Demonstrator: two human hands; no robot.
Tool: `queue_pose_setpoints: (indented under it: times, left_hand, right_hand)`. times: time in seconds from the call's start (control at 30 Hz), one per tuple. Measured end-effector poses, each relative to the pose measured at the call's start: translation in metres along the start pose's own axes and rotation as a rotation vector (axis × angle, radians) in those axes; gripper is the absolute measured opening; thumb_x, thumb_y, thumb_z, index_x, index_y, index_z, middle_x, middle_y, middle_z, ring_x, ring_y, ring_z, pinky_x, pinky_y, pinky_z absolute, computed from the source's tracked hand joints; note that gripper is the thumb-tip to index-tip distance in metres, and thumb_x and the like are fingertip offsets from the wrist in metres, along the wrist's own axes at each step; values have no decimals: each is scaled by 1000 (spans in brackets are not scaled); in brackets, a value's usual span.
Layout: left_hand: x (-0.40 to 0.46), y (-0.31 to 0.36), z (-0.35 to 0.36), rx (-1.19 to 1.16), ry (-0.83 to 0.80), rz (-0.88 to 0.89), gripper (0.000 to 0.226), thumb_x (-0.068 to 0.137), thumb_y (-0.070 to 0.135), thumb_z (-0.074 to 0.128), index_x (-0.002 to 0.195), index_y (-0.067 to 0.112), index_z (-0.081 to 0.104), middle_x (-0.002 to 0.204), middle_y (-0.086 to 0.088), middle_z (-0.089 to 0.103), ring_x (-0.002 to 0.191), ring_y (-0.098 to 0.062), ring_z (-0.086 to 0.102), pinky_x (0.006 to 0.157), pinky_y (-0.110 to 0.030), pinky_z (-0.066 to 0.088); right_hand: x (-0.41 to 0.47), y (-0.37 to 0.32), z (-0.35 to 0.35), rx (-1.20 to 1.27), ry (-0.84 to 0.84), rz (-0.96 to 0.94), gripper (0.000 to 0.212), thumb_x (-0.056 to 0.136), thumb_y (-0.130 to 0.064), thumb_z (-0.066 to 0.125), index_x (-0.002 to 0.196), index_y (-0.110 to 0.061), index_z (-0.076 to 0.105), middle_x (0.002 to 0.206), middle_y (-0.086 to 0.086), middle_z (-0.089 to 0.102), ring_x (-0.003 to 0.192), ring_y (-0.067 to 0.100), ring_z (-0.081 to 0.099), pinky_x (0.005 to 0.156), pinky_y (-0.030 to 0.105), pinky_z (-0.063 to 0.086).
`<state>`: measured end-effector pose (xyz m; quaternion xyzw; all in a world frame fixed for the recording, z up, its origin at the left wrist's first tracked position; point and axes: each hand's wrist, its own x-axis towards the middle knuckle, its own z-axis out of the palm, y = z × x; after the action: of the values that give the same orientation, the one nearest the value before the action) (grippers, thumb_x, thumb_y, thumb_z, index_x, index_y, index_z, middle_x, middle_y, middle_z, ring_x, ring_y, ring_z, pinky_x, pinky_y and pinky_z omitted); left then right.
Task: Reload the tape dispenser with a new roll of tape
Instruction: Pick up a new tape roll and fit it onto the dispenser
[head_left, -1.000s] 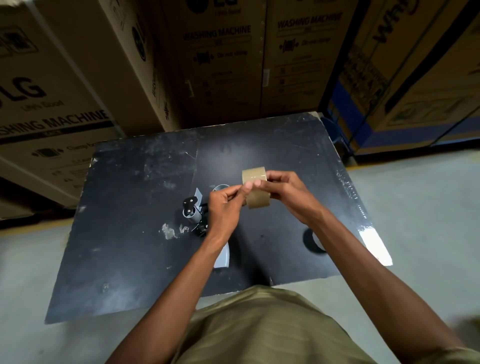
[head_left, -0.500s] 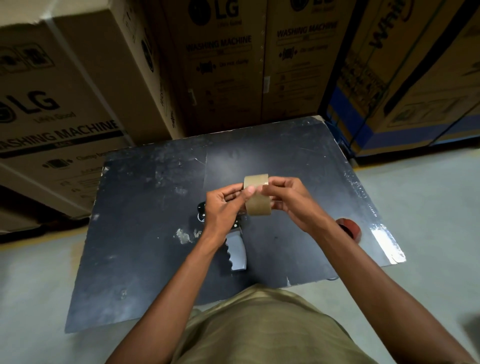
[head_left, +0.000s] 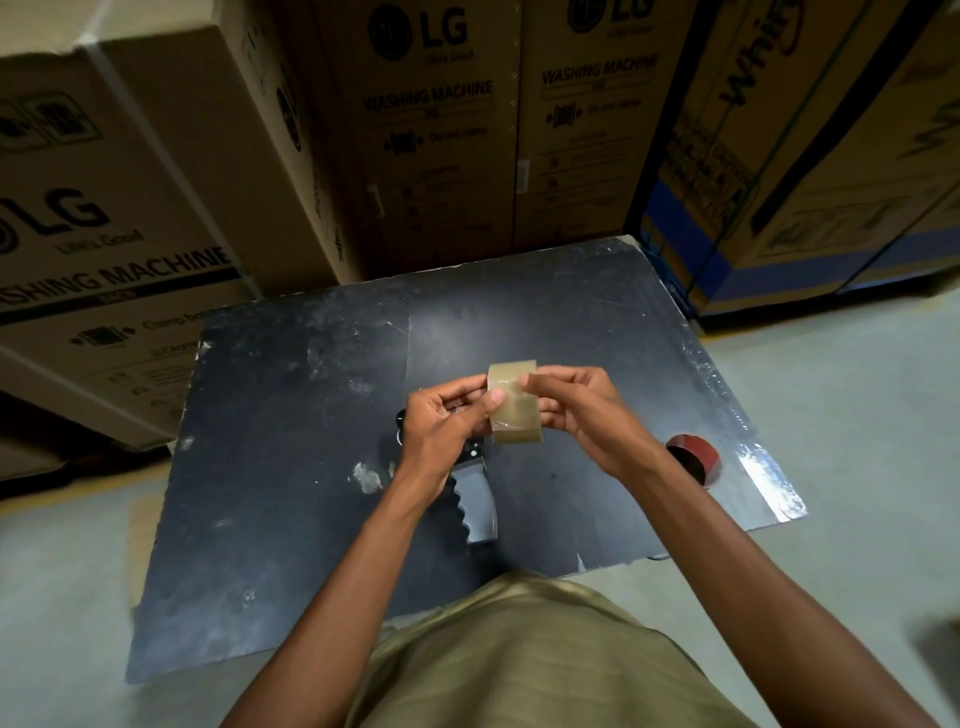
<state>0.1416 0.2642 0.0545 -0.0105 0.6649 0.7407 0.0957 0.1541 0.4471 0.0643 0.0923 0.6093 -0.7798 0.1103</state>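
Both hands have a grip on the roll (head_left: 514, 402), held up in the air over the middle of the surface (head_left: 291, 415). Left hand (head_left: 441, 423) sits on the roll's left side, thumb pressed flat on the outer face of the tape, other fingers curled in behind. Right hand (head_left: 576, 402) pinches it from the right, thumb tip on the front face near the top and fingers wrapped round the back. So neither grip is loose, both are closed onto the same roll, thumbs close together on the tape face. Roll is the brownish tan kind, edge-on to the camera with its wide band facing up at us.

Dispenser (head_left: 470, 499) lies flat on the surface right below the left hand, mostly hidden by it. What shows is the grey handle with the wavy finger ridges pointing toward the person, plus a bit of black and metal poking out by the left wrist. It's apart from the roll, not touching.

Over to the right, near the surface's edge, sits a dark red ring (head_left: 693, 460), partly behind the right forearm. Can't tell if it's an empty core or another roll. Big cardboard boxes (head_left: 431, 130) stacked all along the back.
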Motion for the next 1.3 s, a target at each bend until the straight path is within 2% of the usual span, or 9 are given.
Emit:
queue_pose_setpoints:
  times: [0.1,0.3,0.43,0.6,0.67,0.83,0.97,1.1,1.3]
  left_hand:
    - [0,-1,3,-29,29,-18,30,84,9,75,111,-2,71,96,-20,76,82,-30,73,72,-41,62]
    - [-7,-1,6,19,-64,45,42,80,4,77,120,-2,67,106,-19,74,93,-27,73,79,-40,62]
    - [-5,-2,5,5,-57,45,42,82,-3,73,123,-6,64,108,-23,72,93,-27,73,75,-40,62]
    - [-5,-2,6,-65,-40,28,44,82,7,74,124,-1,65,111,-18,73,99,-33,71,78,-42,61]
    - [-5,-1,5,-60,-90,36,52,79,7,75,128,-1,62,115,-18,72,104,-31,70,86,-44,59]
    - [-10,2,16,-5,-115,125,59,73,-14,76,125,8,60,100,-17,71,86,-14,71,78,-27,60]
    - [-10,-3,20,70,-152,174,50,72,-15,76,118,-1,65,82,-10,61,75,-12,60,75,-23,57]
    - [-9,-10,24,112,-156,173,49,71,-12,78,118,-10,63,75,4,52,70,-6,54,73,-24,53]
    - [-14,-11,25,158,-172,150,58,69,-12,81,113,23,66,75,5,56,72,-6,59,78,-26,57]
  right_hand:
    - [0,-2,-3,-40,4,-7,28,87,-9,73,105,13,70,90,22,68,78,28,65,71,29,57]
    - [-1,3,1,53,167,-63,23,92,-13,69,98,8,75,78,16,75,66,20,72,65,31,59]
    - [-6,1,0,-19,85,-69,27,95,-19,69,104,6,75,75,9,73,65,14,68,69,29,57]
    - [-12,-6,-12,-88,-93,-78,40,86,7,70,125,3,66,119,21,72,108,30,71,97,47,55]
    - [-10,-4,-13,-104,-44,-99,41,81,1,77,122,-1,70,117,20,74,113,39,69,99,55,52]
    - [-7,1,-7,-91,121,-188,19,80,-21,79,91,-6,79,87,15,77,80,27,70,77,47,53]
    - [-10,2,-1,-233,279,-313,39,84,-35,77,72,2,71,69,23,69,63,21,61,63,39,47]
    - [-9,-1,1,-276,379,-310,54,84,-39,74,59,5,56,52,9,49,53,17,44,57,34,37]
    - [-6,3,2,-288,391,-248,59,90,-44,69,52,-5,46,52,8,36,52,20,33,57,37,31]
